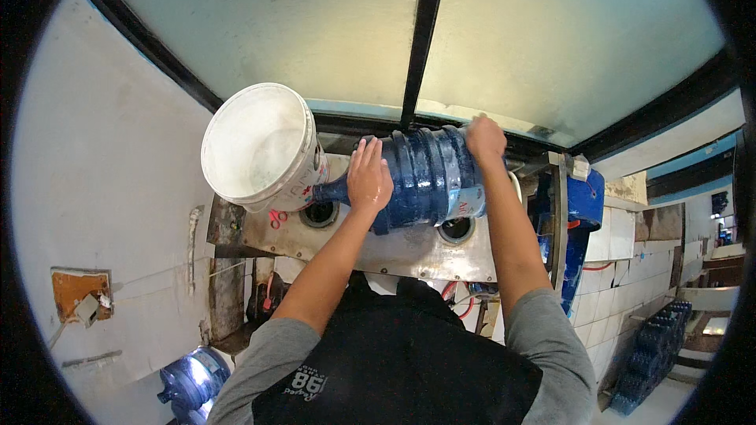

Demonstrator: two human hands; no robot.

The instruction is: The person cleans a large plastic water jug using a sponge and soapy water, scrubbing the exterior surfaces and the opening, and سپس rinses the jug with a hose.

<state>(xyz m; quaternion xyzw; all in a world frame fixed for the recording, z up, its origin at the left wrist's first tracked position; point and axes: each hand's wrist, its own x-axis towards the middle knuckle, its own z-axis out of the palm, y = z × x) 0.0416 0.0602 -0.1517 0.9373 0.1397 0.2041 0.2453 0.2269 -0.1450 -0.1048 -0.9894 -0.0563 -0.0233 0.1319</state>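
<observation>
A large blue plastic water jug (416,180) lies on its side on a metal-topped counter (384,254), its neck pointing left. Wet patches and a printed label show on its ribbed body. My left hand (370,180) is laid over the shoulder of the jug near the neck, fingers extended and close together. Over the base end, my right hand (486,139) is curled, slightly blurred, at the upper edge of the jug; whatever its fingers may hold is hidden. Two round holes show in the counter, a left hole (319,213) below the neck and a right hole (456,228) below the label.
A white plastic bucket (257,141) stands left of the jug, with red-handled scissors (277,218) beside it. Frosted glass panels (331,29) rise behind the counter. A metal frame (556,218) and blue container (585,198) are at right. More jugs (198,375) sit lower left.
</observation>
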